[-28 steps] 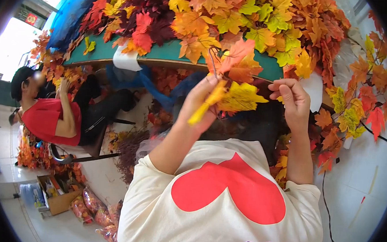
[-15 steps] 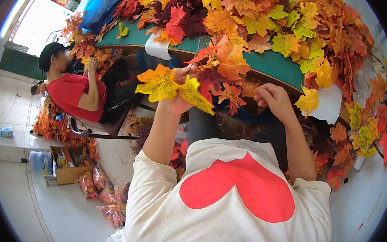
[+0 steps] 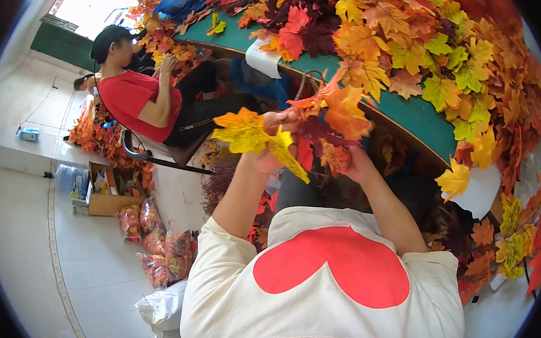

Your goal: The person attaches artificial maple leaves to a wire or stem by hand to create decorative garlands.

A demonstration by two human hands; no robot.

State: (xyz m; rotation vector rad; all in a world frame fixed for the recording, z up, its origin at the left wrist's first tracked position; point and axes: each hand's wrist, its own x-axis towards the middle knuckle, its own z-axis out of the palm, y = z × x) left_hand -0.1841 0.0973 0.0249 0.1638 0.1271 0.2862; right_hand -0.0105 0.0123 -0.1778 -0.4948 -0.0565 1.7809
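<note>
An artificial maple leaf garland (image 3: 346, 112) hangs in front of me, with orange, yellow and dark red leaves on a thin reddish stem. My left hand (image 3: 270, 161) is closed around its stem, partly covered by the yellow leaves (image 3: 242, 132). At the other side, my right hand (image 3: 360, 166) has its fingers closed at the small orange-brown leaf (image 3: 333, 157) low on the garland. Leaves hide some of those fingertips. A stem loop (image 3: 312, 75) stands up at the top of the bunch.
Piled maple leaves (image 3: 408, 38) cover much of the green table (image 3: 419, 113) ahead. White paper (image 3: 263, 58) hangs over its edge. A person in red (image 3: 140, 96) sits at the left, handling leaves. Bagged leaves (image 3: 154, 242) and a cardboard box (image 3: 112, 204) are on the floor.
My right hand has moved left and in to the garland's lower leaves; before, it was apart from them. My left hand still holds the garland. The view has shifted.
</note>
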